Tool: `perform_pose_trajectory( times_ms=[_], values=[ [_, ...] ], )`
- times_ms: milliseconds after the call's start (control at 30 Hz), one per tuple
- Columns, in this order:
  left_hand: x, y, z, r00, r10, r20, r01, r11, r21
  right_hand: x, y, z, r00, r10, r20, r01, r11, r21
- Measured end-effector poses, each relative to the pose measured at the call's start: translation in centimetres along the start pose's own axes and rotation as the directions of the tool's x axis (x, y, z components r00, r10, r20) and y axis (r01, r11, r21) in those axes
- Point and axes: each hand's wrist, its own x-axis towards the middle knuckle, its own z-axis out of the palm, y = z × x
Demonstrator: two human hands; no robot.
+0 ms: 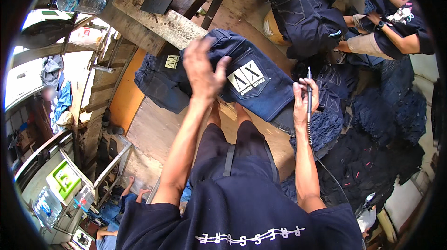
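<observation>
Dark blue jeans (284,89) lie draped over a narrow wooden board in front of me, their back pocket facing up. A cream printed patch (246,79) covers that pocket, and a smaller cream patch (172,62) shows on the dark denim to the left. My left hand (203,68) is over the left part of the jeans, fingers and thumb apart, slightly blurred; I cannot tell whether it touches the cloth. In my right hand (306,97), beside the jeans' right edge, is a slim pen-shaped corded handpiece (309,105), its pointed metal tip upward and its coiled cable hanging below.
The worn wooden board (160,19) carries a dark flat square (157,4). Dark garments (372,164) are heaped on the right. Another person (396,33) works at the upper right near denim draped over a yellow container (274,29). A plastic bottle (80,2) lies upper left.
</observation>
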Motion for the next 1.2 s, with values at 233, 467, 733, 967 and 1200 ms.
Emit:
perform_pose_trajectory(
  times_ms=[233,467,733,967,1200],
  values=[
    [7.2,-1.7,-3.2,0.874,-0.150,0.461,0.025,0.963,0.267,-1.4,-1.3,0.9,0.983,-0.181,0.029,0.183,0.952,-0.247],
    [10.5,0.1,-1.1,0.574,0.009,0.819,0.774,0.320,-0.547,-1.7,-0.3,0.7,0.968,-0.246,-0.042,0.224,0.931,-0.288],
    [8.7,-1.9,0.4,0.927,-0.041,0.373,0.039,0.999,0.014,-1.4,-0.2,1.2,0.975,-0.220,-0.014,0.198,0.903,-0.382],
    [-0.4,-2.2,-1.7,0.813,0.086,0.576,-0.195,0.972,0.129,0.8,-4.7,5.5,0.898,-0.378,0.224,0.418,0.892,-0.174],
    [-4.7,-3.9,-5.5,0.863,-0.229,0.451,0.110,0.955,0.274,2.3,-3.1,13.2,0.770,-0.459,0.443,0.489,0.871,0.053]
  ],
)
